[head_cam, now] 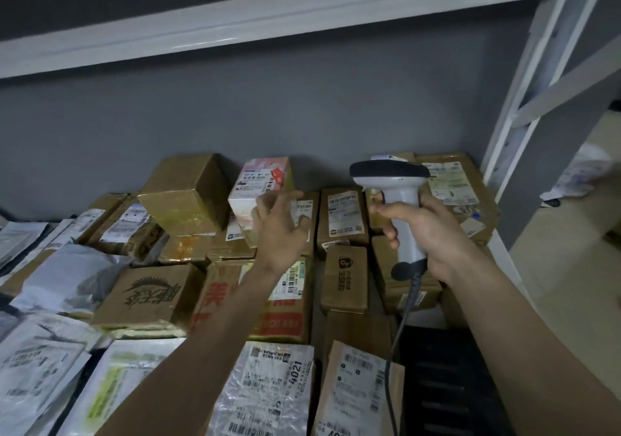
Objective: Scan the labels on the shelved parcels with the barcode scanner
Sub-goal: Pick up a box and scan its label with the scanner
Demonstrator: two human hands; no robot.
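Observation:
My right hand (424, 234) grips the handle of a white barcode scanner (396, 197) with a dark head, held upright over the brown parcels at the shelf's right; its cable hangs down toward me. My left hand (279, 227) reaches forward with fingers spread and relaxed, right beside a small white and pink box (258, 187) whose label faces up; whether it touches the box I cannot tell. Brown cardboard parcels (342, 215) with white labels lie packed across the shelf.
Grey and white plastic mailer bags (64, 277) fill the left and near side. A bag marked 4021 (268, 385) lies in front. A white shelf beam (268, 15) runs overhead; a white upright (524, 99) stands right. A grey wall is behind.

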